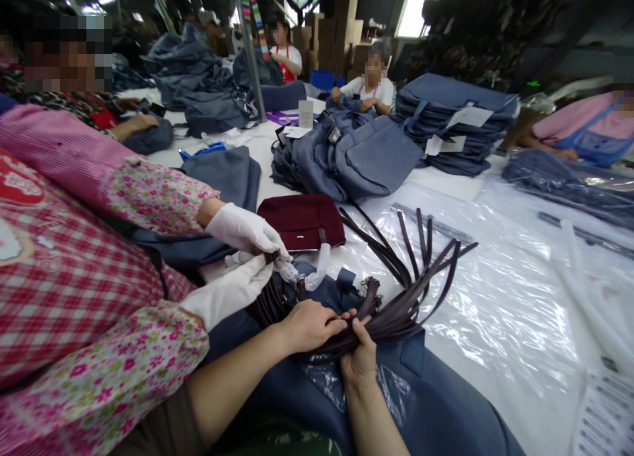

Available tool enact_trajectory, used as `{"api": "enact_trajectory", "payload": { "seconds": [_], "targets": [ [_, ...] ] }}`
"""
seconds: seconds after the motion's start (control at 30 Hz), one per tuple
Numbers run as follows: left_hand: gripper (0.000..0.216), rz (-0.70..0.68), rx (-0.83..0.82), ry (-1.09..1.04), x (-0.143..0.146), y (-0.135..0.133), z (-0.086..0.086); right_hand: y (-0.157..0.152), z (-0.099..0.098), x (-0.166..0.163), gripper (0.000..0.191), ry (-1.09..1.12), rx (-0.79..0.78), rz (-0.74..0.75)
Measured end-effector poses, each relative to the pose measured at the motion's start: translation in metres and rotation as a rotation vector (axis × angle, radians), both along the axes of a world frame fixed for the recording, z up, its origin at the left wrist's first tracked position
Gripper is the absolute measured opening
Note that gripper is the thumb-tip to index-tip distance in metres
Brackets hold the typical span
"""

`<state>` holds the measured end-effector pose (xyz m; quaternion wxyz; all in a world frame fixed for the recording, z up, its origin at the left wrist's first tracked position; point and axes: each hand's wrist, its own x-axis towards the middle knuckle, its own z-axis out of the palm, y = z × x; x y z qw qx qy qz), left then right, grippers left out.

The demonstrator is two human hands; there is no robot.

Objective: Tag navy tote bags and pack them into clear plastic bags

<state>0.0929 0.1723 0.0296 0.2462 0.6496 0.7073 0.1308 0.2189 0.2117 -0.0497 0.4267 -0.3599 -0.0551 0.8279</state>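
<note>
A bundle of dark brown straps [391,327] lies across a blue-grey bag [446,383], its loose ends fanning out to the right. My left hand [310,325] is closed over the bundle from the left side. From below, my right hand [360,354] grips the same straps, thumb on top. Metal fittings show at some strap ends near my fingers. Just beyond my left hand, a co-worker's white-gloved hands [238,258] pinch a small dark piece beside wrapped white plastic. A dark red pouch [302,222] sits behind those gloves.
Stacked blue-grey bags [450,123] with white tags and a heap of bags [366,152] stand across the table. Clear plastic sheets [500,297] cover its right side. A co-worker in a checked apron [74,245] is close on my left; a metal post [253,53] rises behind.
</note>
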Motion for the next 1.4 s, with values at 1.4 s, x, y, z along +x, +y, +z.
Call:
{"api": "enact_trajectory", "payload": {
  "seconds": [1.4],
  "targets": [
    [0.011,0.341,0.15,-0.112,-0.093,-0.049,0.008,0.001,0.012,0.001,0.038,0.055,-0.033,-0.044]
  ]
}}
